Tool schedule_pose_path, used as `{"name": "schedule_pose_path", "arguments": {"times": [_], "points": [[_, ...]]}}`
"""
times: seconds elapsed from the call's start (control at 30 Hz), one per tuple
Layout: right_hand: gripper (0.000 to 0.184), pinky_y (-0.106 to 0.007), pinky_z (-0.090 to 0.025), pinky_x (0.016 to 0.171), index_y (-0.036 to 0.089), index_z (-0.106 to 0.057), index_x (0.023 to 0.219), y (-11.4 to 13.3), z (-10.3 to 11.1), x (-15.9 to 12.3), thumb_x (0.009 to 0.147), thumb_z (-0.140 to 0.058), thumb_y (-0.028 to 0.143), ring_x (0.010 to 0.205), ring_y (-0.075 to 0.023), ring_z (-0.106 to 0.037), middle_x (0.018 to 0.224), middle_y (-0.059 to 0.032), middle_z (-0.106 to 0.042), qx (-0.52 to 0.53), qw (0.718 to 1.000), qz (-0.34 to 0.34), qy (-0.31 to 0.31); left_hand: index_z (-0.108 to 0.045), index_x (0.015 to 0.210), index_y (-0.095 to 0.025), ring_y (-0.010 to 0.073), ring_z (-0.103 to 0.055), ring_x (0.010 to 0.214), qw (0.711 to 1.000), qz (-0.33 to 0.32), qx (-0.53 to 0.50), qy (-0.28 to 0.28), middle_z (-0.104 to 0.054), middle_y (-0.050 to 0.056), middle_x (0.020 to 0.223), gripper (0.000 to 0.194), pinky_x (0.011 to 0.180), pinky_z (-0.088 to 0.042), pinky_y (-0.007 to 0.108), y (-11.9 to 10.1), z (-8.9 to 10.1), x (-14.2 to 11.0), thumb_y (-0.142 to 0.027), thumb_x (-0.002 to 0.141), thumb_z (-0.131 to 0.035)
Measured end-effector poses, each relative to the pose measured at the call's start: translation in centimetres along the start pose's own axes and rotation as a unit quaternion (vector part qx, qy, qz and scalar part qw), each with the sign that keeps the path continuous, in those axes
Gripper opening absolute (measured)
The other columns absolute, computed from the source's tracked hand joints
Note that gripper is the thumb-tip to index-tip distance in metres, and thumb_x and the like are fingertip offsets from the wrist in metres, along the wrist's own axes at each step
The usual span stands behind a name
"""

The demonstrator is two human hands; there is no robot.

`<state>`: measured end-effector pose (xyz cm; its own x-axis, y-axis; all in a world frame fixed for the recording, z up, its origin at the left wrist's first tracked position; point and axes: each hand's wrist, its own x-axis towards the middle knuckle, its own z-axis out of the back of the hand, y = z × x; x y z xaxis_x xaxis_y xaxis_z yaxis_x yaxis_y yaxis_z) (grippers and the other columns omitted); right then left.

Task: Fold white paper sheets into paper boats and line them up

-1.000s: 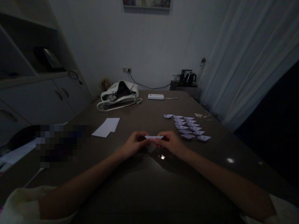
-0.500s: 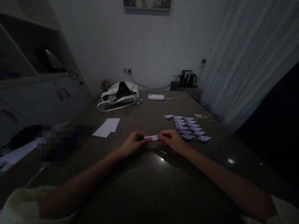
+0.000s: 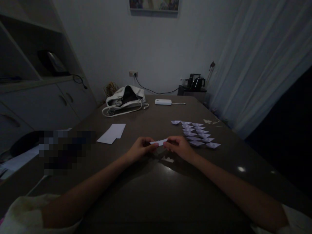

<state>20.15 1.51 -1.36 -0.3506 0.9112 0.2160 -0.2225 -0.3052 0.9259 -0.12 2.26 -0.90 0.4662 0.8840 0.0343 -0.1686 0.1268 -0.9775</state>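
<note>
A small folded white paper (image 3: 161, 142) is held just above the dark table, stretched between my two hands. My left hand (image 3: 141, 149) pinches its left end between thumb and fingers. The right end sits in the pinched fingers of my right hand (image 3: 179, 147). Its outline is long and narrow, with pointed ends like a boat's. Just beyond my right hand, several folded paper boats (image 3: 195, 143) stand in rows. Left of my hands lies a small stack of white paper sheets (image 3: 111, 134).
At the table's (image 3: 156, 198) back left lies a white handbag (image 3: 126, 100). A white power bank (image 3: 163, 102) with a short cable rests near the far edge. Paper scraps (image 3: 211, 122) lie right of the boats. A black coffee maker (image 3: 196, 82) stands beyond the table.
My right fingers have shifted slightly on the paper's right end, and more of the paper shows between my hands. The boats and the sheets stay where they were.
</note>
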Motion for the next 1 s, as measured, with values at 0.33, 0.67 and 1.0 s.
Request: {"name": "schedule_pose_path", "arguments": {"times": [0.33,0.67,1.0], "points": [[0.030,-0.022,-0.034,0.049,0.016,-0.056,0.062,-0.52,-0.02,0.06,0.082,-0.056,0.038,0.050,-0.0098,-0.046,0.054,0.0016,-0.052,-0.066,0.998,0.002,-0.022,-0.060,0.073,-0.011,0.0111,-0.053,0.056,0.997,-0.007,0.056,0.058,-0.058,0.000,0.062,0.037,0.054,-0.038,0.021,0.70,-0.14,0.00,-0.048,0.078,-0.060],[0.027,-0.022,-0.035,0.051,0.015,-0.060,0.068,-0.62,-0.31,-0.25,0.079,-0.061,0.039,0.055,-0.0105,-0.048,0.061,0.0006,-0.055,-0.054,0.998,0.014,0.027,-0.062,0.077,-0.010,0.0116,-0.055,0.058,0.997,-0.018,0.052,0.045,-0.060,0.001,0.064,0.035,0.056,-0.041,0.022,0.43,-0.27,-0.22,-0.045,0.079,-0.061],[0.026,-0.021,-0.033,0.049,0.014,-0.062,0.068,0.11,-0.29,-0.39,0.078,-0.063,0.038,0.053,-0.0100,-0.045,0.056,0.0018,-0.052,-0.073,0.997,0.030,-0.004,-0.063,0.075,-0.010,0.0108,-0.053,0.059,0.999,-0.038,0.005,0.033,-0.059,0.000,0.063,0.034,0.058,-0.040,0.021,0.12,-0.45,-0.38,-0.044,0.080,-0.062]]}}
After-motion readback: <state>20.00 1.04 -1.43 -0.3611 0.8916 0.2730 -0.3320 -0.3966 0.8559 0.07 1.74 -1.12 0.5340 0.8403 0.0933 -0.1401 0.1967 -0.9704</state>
